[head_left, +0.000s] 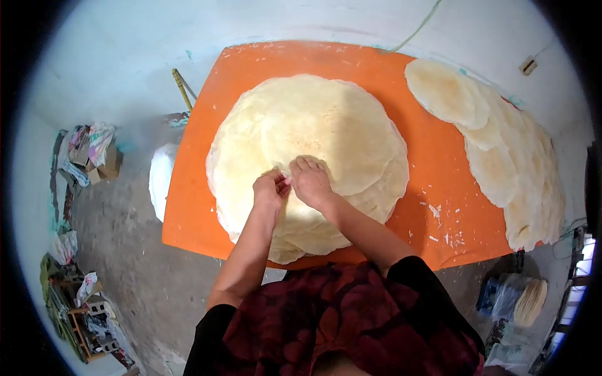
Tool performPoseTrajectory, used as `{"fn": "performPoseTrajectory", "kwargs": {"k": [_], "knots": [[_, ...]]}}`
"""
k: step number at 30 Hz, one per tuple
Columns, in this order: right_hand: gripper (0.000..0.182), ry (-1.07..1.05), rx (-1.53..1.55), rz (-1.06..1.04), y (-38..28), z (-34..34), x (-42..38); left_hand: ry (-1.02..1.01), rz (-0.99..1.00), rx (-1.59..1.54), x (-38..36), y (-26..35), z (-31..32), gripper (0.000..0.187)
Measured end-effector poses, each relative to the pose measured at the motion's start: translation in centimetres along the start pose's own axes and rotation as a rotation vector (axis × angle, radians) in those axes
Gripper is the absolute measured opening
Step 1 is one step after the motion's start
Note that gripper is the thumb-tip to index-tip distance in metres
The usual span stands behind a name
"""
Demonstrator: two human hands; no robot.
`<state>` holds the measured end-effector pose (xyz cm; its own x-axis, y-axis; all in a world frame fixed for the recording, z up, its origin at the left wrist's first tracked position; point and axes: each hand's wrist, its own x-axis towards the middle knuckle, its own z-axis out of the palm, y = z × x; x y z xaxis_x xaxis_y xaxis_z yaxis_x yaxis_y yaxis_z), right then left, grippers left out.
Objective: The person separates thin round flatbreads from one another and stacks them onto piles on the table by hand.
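A wide pile of thin, round, pale yellow sheets point(351, 138) lies on the orange tabletop point(439, 163). Over the middle of the pile, my left hand point(271, 188) has its fingers pinched together on a small whitish piece point(285, 172), too small to name. Just to the right of it, my right hand point(310, 180) rests on the top sheet, its fingers curled and close together. Whatever is under those fingers is hidden. The two hands nearly touch.
More flatbread-like sheets point(501, 156) overlap along the table's right edge. Pale crumbs point(448, 235) dot the tabletop. A cardboard box point(106, 164) and cloths are on the left, a cluttered rack point(81, 326) at lower left, and bagged items point(506, 297) at lower right.
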<state>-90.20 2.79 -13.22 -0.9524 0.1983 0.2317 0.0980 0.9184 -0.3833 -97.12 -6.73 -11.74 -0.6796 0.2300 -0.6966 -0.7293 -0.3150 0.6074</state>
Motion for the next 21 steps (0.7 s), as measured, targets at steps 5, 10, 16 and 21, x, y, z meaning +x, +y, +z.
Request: {"fn": "performPoseTrajectory", "kwargs": {"k": [5, 10, 16, 21], "knots": [[0.051, 0.131, -0.015, -0.011, 0.0, -1.8, -1.8, -0.051, -0.038, 0.172, 0.9, 0.9, 0.8, 0.013], [0.024, 0.179, -0.045, 0.038, 2.5, -0.1, -2.0, -0.183, -0.108, 0.273, 1.1, 1.4, 2.0, 0.010], [0.028, 0.094, 0.062, 0.246, 7.6, -9.9, 4.6, -0.249, 0.000, 0.240, -4.8, 2.0, -3.5, 0.018], [0.013, 0.212, -0.296, 0.105, 1.0, -20.8, 6.1, 0.079, 0.280, 0.332, -7.0, -1.6, -12.7, 0.015]]}}
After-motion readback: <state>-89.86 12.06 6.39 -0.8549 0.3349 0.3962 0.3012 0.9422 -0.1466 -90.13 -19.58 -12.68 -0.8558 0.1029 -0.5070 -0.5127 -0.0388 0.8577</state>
